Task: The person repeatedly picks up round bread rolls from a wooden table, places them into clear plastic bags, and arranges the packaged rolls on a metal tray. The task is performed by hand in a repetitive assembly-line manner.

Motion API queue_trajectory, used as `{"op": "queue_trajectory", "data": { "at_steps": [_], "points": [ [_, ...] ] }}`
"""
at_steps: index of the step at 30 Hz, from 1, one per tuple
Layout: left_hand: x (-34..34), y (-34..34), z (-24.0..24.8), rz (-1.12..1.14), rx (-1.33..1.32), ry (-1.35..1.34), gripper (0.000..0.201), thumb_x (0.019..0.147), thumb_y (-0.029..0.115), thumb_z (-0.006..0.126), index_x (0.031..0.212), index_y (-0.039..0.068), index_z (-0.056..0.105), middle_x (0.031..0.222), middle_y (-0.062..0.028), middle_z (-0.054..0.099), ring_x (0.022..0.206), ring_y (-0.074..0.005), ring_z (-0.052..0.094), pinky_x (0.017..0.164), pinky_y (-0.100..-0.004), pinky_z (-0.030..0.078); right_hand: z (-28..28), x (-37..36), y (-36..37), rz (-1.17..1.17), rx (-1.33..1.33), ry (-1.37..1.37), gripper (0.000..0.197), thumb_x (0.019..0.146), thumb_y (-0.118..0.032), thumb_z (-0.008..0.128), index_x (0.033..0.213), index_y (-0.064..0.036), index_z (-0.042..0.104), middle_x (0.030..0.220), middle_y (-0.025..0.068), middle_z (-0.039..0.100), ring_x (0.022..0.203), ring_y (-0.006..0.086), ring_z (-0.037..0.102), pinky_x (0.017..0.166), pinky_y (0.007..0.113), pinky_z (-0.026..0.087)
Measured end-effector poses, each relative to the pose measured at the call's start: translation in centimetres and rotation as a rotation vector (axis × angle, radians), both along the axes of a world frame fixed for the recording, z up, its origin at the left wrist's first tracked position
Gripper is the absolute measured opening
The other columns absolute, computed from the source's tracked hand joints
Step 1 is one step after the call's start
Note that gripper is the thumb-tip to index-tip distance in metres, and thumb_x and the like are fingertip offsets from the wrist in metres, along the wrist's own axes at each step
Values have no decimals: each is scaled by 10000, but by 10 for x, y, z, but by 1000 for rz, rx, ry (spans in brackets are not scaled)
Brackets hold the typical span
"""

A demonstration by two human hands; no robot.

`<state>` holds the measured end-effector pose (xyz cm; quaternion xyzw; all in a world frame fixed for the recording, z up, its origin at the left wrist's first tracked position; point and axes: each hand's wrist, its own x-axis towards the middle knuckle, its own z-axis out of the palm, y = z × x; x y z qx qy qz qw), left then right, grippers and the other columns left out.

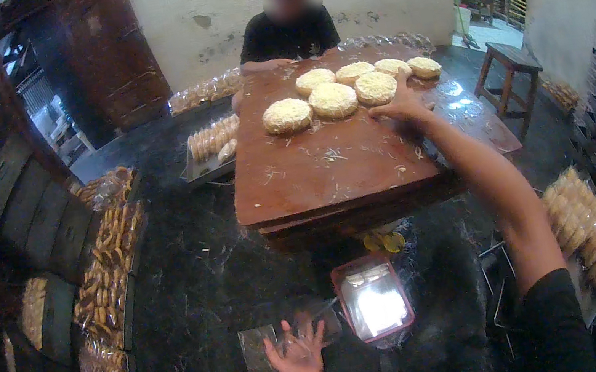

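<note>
On the brown table, my right hand reaches to a round bun topped with pale shreds that look like grated cheese. The thumb lies along the bun's near edge, and the fingers curve round its right side. Several like buns stand close by, among them one at the near left and one in the middle. Low in front of me, my left hand is open, palm up with fingers spread. Clear plastic film shows about its fingers; whether they grip it I cannot tell.
The brown tabletop carries scattered shreds. Below it are a pink-rimmed tray and a flat clear packet. Packed baked goods line the left and right. A person sits across the table; a stool stands far right.
</note>
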<state>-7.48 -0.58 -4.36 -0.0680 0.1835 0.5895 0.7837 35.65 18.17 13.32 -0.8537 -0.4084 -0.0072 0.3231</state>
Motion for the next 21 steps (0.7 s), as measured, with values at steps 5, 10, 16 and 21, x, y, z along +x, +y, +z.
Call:
{"op": "queue_trajectory", "data": {
  "at_steps": [5, 10, 16, 21],
  "points": [
    [-14, -9, -19, -12, -139, -130, 472, 793, 479, 573, 1001, 57, 543, 1177, -119, 519, 1174, -407, 407, 999, -623, 255, 15, -27, 7, -151, -42, 40, 1251, 577, -468, 771, 1408, -139, -103, 1276, 215, 458, 1226, 398, 371, 991, 654, 136],
    [6, -5, -10, -72, -21, -165, 437, 792, 469, 586, 1045, 118, 523, 1224, -98, 494, 1198, -428, 373, 999, -630, 249, 13, -10, -12, -107, 158, 22, 1168, 613, -470, 731, 1415, -90, -28, 1230, 258, 481, 1178, 409, 424, 1005, 475, 305],
    [50, 9, -23, -204, -97, -190, 471, 789, 439, 581, 1008, 23, 553, 1180, -130, 505, 1228, -405, 342, 1034, -611, 198, 21, -26, -114, 374, 423, 385, 1112, 608, -273, 787, 1413, -55, 52, 1171, 244, 513, 1069, 319, 528, 908, 373, 423],
    [86, 17, -25, -314, -113, -322, 385, 844, 359, 526, 1070, 50, 562, 1230, -76, 470, 1242, -413, 323, 1035, -600, 219, 29, -82, -230, 638, 451, 697, 1132, 603, -244, 794, 1426, -83, 34, 1117, 185, 556, 993, 247, 574, 868, 346, 444]
  ]
}}
